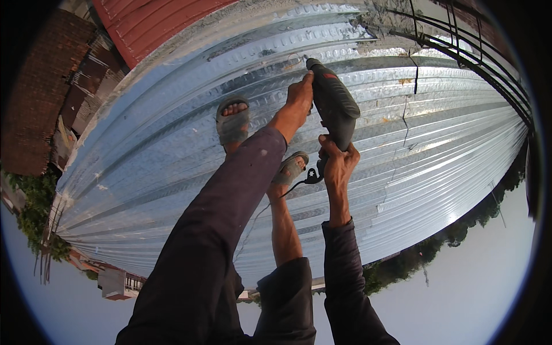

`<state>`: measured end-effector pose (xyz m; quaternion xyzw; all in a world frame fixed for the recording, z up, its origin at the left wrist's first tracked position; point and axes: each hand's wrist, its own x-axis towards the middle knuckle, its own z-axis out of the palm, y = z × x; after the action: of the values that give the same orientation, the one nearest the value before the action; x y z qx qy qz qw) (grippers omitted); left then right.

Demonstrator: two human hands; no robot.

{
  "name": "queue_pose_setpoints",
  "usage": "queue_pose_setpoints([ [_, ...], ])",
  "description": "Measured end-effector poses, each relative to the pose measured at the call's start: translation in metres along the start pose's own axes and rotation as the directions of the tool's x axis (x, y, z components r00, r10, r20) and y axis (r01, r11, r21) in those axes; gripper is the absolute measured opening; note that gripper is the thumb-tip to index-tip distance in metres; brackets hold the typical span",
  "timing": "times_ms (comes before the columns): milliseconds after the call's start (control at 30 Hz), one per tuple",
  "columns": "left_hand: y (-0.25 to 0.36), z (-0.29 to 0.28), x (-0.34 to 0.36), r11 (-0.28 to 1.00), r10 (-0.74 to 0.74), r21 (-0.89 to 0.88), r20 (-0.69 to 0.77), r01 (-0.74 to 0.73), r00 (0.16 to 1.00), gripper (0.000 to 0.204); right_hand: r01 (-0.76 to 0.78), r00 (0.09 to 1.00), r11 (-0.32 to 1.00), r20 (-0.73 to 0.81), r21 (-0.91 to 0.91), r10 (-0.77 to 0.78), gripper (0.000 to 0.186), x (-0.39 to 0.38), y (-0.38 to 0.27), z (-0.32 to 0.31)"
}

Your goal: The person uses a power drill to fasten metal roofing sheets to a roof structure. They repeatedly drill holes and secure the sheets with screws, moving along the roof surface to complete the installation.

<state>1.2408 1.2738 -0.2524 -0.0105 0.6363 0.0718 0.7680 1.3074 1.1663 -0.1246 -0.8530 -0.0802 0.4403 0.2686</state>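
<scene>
A dark grey corded power drill (335,103) with a red patch is in both my hands, held over ribbed metal sheeting (190,146). My left hand (298,100) is closed against the drill's side near its front end; part of its grip is hidden. Around the rear handle my right hand (340,161) is closed, and its fingers are partly hidden. The drill's nose points away from me toward the sheeting; I cannot tell whether a bit touches the metal. A black cord (263,210) runs from the handle back between my legs, with a small toothed black piece (311,176) beside it.
My sandalled feet (233,122) stand on the sloping ribbed sheets. Dark metal bars (460,54) cross the far right. Beyond the far left edge lie a red roof (150,26) and a rusty brown roof (43,86). Trees (397,270) border the sheeting.
</scene>
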Motion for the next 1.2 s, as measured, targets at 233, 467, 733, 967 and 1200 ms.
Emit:
queue_pose_setpoints([
  [233,0.018,0.0,-0.004,0.985,0.015,0.174,-0.162,0.014,0.987,0.079,0.004,0.998,0.962,0.068,-0.273,0.015,0.029,0.017,-0.031,0.009],
  [467,0.038,0.01,-0.074,0.981,-0.002,0.195,0.025,-0.003,1.0,0.092,0.16,0.984,0.86,0.148,-0.484,-0.1,0.032,0.021,-0.046,0.006],
  [733,0.033,0.022,-0.074,0.986,-0.037,0.162,-0.081,0.049,0.996,0.079,0.189,0.978,0.865,0.164,-0.465,-0.126,0.035,0.025,-0.041,-0.003],
  [967,0.017,0.035,-0.054,0.987,0.061,0.153,-0.089,-0.047,0.994,0.077,0.223,0.969,0.85,0.204,-0.477,-0.139,0.035,0.038,-0.032,-0.015],
  [1200,0.01,0.054,-0.058,0.973,0.102,0.22,-0.16,-0.065,0.982,0.086,0.229,0.967,0.875,0.206,-0.427,-0.152,0.035,0.048,-0.025,-0.031],
])
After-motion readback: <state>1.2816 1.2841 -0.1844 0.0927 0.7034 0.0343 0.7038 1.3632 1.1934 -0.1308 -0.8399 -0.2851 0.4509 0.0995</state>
